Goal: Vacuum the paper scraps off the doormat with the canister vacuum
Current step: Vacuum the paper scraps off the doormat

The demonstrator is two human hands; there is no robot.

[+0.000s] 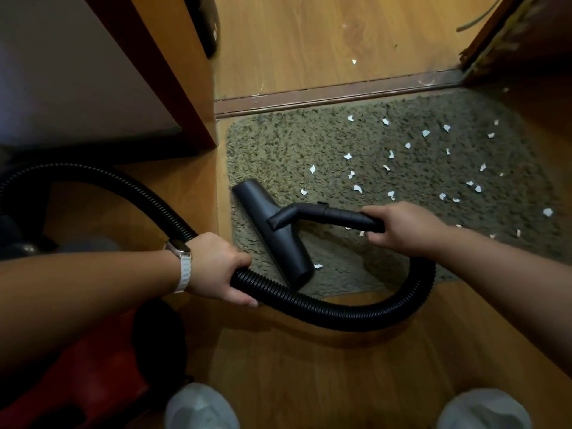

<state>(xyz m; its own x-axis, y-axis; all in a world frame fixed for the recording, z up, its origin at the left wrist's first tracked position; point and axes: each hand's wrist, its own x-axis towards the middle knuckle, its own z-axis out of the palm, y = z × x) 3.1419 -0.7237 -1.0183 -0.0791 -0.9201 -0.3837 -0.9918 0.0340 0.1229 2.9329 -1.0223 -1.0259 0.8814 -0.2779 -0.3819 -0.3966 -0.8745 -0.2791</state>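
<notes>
Past grey shoes (pixel 201 407), the left hand (pixel 216 267) grips the hose (pixel 340 314) and the right hand (pixel 402 227) grips the wand (pixel 340 215). Best keep the floor nozzle (pixel 272 230) flat and sweep right across the paper scraps (pixel 357 188) on the doormat (pixel 309 140).

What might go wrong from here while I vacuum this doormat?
The hose, gripped by the left hand, loops across the near edge of the doormat to the wand in the right hand and may drag the mat. The nozzle may suck up the shaggy pile. Far-right paper scraps are easily missed.
</notes>
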